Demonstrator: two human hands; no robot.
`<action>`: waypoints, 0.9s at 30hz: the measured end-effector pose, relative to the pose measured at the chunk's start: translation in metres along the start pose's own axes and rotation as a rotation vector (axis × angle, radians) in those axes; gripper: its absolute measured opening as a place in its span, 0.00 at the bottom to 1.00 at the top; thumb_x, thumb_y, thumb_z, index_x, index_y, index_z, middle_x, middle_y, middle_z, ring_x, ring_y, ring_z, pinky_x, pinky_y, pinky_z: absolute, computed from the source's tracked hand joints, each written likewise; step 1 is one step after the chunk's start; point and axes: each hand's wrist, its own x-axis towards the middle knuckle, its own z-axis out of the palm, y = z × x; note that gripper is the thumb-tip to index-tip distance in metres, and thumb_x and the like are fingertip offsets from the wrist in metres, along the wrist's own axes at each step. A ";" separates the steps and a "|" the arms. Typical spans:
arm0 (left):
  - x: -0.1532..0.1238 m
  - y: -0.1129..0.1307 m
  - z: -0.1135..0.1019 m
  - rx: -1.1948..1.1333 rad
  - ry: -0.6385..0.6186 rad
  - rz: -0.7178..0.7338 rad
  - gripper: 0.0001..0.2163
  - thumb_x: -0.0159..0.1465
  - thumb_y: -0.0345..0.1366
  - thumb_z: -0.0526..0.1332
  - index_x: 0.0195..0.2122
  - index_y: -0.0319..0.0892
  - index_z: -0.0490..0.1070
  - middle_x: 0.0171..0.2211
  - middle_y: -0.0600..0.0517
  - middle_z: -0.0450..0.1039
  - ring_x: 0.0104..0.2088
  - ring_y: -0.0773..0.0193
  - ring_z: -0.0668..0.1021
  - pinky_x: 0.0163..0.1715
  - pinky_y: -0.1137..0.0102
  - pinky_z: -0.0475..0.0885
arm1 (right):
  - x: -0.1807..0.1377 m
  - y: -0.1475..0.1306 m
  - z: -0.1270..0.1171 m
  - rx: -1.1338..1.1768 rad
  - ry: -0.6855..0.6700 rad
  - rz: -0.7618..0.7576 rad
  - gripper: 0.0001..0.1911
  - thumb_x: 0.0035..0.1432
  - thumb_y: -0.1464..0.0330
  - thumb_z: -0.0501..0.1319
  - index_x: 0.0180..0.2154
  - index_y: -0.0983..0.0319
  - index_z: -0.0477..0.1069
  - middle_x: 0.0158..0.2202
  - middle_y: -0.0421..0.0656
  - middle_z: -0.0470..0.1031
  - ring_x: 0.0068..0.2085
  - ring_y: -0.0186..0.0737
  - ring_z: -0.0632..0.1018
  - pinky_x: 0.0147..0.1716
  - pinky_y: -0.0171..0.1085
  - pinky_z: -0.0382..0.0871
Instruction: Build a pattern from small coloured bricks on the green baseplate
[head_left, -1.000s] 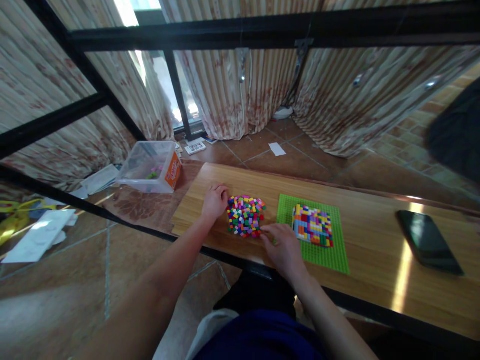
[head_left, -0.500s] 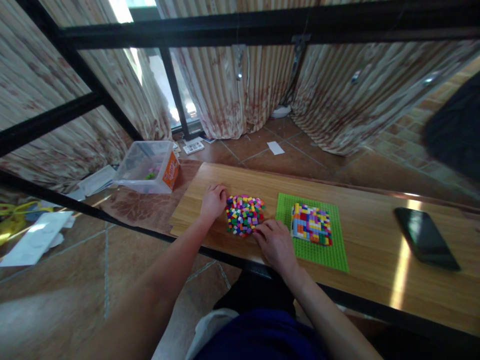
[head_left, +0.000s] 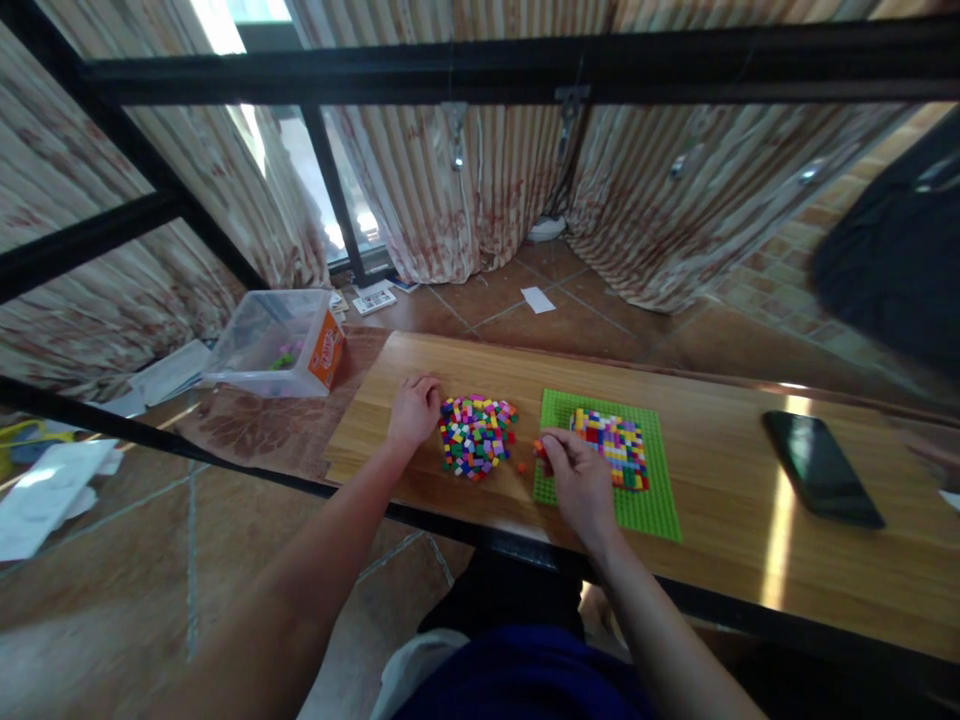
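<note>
A heap of small coloured bricks (head_left: 475, 435) lies on the wooden table (head_left: 735, 520). My left hand (head_left: 412, 410) rests on the table against the heap's left side, fingers curled. To the right lies a green baseplate (head_left: 651, 505) bearing a square of coloured bricks (head_left: 613, 445). My right hand (head_left: 577, 480) hovers at the baseplate's left edge, fingers pinched on a small orange-red brick (head_left: 538, 449). One loose orange brick (head_left: 520, 467) sits between the heap and the baseplate.
A black phone (head_left: 821, 468) lies on the table to the right. A clear plastic box (head_left: 279, 343) stands on the floor beyond the table's left end. Papers litter the tiled floor. Black frame bars cross overhead; curtains hang behind.
My right hand has left the heap's lower right edge and moved right to the baseplate's left edge, now pinching a small brick. The left hand stayed by the heap.
</note>
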 end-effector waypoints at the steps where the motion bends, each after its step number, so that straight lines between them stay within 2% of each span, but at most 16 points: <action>1: 0.000 0.000 0.000 0.001 0.001 0.002 0.10 0.63 0.29 0.54 0.39 0.42 0.75 0.42 0.45 0.76 0.47 0.54 0.76 0.54 0.59 0.71 | 0.000 0.000 -0.003 0.105 -0.002 0.065 0.21 0.57 0.51 0.62 0.42 0.61 0.76 0.31 0.43 0.79 0.30 0.38 0.76 0.31 0.38 0.71; 4: 0.000 0.000 0.000 0.005 0.001 0.005 0.10 0.63 0.29 0.54 0.39 0.42 0.75 0.42 0.45 0.76 0.47 0.54 0.76 0.54 0.59 0.71 | -0.003 0.002 -0.010 0.358 -0.012 0.212 0.24 0.48 0.52 0.70 0.43 0.60 0.77 0.31 0.41 0.79 0.30 0.36 0.76 0.31 0.38 0.73; 7: 0.000 0.001 -0.001 0.003 0.000 0.008 0.10 0.63 0.29 0.54 0.39 0.41 0.75 0.43 0.44 0.76 0.48 0.54 0.76 0.54 0.59 0.72 | -0.007 0.000 -0.014 0.468 -0.032 0.283 0.23 0.42 0.56 0.74 0.40 0.59 0.78 0.31 0.40 0.78 0.30 0.35 0.76 0.32 0.37 0.74; 13: 0.000 0.001 -0.002 0.012 0.002 0.015 0.10 0.63 0.29 0.54 0.39 0.41 0.75 0.42 0.45 0.76 0.47 0.54 0.76 0.54 0.59 0.72 | -0.010 -0.005 -0.010 0.483 -0.100 0.297 0.20 0.41 0.56 0.75 0.34 0.60 0.77 0.29 0.40 0.78 0.30 0.34 0.76 0.31 0.36 0.73; 18: 0.000 0.002 -0.003 0.009 0.004 0.019 0.11 0.63 0.29 0.54 0.39 0.42 0.75 0.42 0.45 0.76 0.48 0.54 0.76 0.54 0.59 0.72 | -0.008 -0.005 -0.003 0.446 -0.181 0.278 0.22 0.43 0.54 0.74 0.35 0.60 0.74 0.31 0.42 0.80 0.30 0.36 0.77 0.31 0.36 0.74; 27: 0.000 0.003 -0.003 0.006 -0.008 0.000 0.11 0.63 0.28 0.54 0.40 0.41 0.75 0.43 0.44 0.76 0.48 0.54 0.75 0.55 0.58 0.71 | -0.005 -0.009 0.010 0.445 -0.224 0.330 0.24 0.41 0.52 0.74 0.32 0.61 0.72 0.28 0.43 0.80 0.28 0.35 0.77 0.28 0.35 0.73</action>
